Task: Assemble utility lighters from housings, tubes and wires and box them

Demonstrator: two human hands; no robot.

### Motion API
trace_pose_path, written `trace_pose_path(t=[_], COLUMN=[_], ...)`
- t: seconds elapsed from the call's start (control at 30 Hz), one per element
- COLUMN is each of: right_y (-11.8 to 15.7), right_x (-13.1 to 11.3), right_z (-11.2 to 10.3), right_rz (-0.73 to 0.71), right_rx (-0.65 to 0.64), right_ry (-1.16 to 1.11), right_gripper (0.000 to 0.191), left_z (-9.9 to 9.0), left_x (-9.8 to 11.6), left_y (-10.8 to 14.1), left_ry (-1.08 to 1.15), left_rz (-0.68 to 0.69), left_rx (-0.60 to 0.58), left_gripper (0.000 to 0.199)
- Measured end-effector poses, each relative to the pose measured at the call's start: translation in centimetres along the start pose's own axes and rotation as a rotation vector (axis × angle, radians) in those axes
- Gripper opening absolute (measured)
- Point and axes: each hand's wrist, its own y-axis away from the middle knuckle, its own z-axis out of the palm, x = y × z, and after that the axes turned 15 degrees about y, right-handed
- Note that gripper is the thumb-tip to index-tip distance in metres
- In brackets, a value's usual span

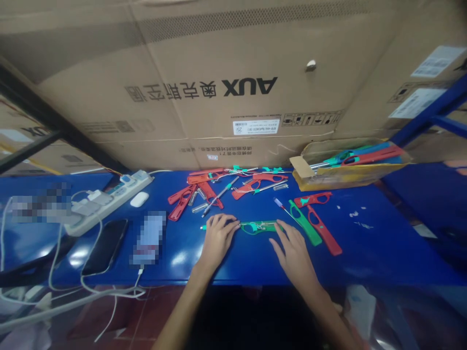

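Note:
A green long-nosed gas lighter shell (260, 227) lies open on the blue table, with a white wire and turquoise trigger showing inside. My left hand (218, 238) is closed over its nozzle end, finger and thumb pinched together beside the trigger loop. A turquoise tip pokes out left of that hand. With the thumb held apart, my right hand (295, 246) rests its fingertips on the shell's right end. Just beyond the right hand are a loose green half-shell (305, 223), a red half-shell (324, 231), another red lighter piece (313, 199) and a screwdriver (282, 205).
Red lighter parts (199, 187) and metal tubes are heaped behind my hands. A yellow-sided carton (335, 180) holds several lighters. At left are a power strip (113, 197), a dark phone (105, 247), a charging phone (149, 239) and cables. A large cardboard box (204, 58) stands behind.

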Motion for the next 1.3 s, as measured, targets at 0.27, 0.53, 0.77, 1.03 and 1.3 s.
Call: trace_pose_path(t=[0.27, 0.53, 0.77, 1.03, 1.3], right_y=[-0.3, -0.3, 0.8, 1.0, -0.2], right_x=[0.2, 0.6, 2.4, 4.7, 6.1], right_z=[-0.3, -1.0, -2.2, -2.3, -2.1], right_rz=[0.024, 0.331, 0.471, 0.379, 0.374], right_rx=[-0.011, 0.137, 0.055, 0.09, 0.063], right_ry=[-0.043, 0.086, 0.298, 0.27, 0.257], right_gripper=[0.048, 0.043, 0.042, 0.05, 0.043], left_z=[0.0, 0.0, 0.0, 0.0, -0.1], left_x=[0.2, 0.2, 0.0, 0.0, 0.2], left_y=[0.2, 0.4, 0.1, 0.1, 0.1], left_ry=[-0.01, -0.01, -0.002, 0.042, 0.064], left_rz=[0.019, 0.036, 0.061, 0.052, 0.05], left_rx=[0.003, 0.021, 0.016, -0.003, -0.02], left_gripper=[0.02, 0.031, 0.027, 0.027, 0.028])
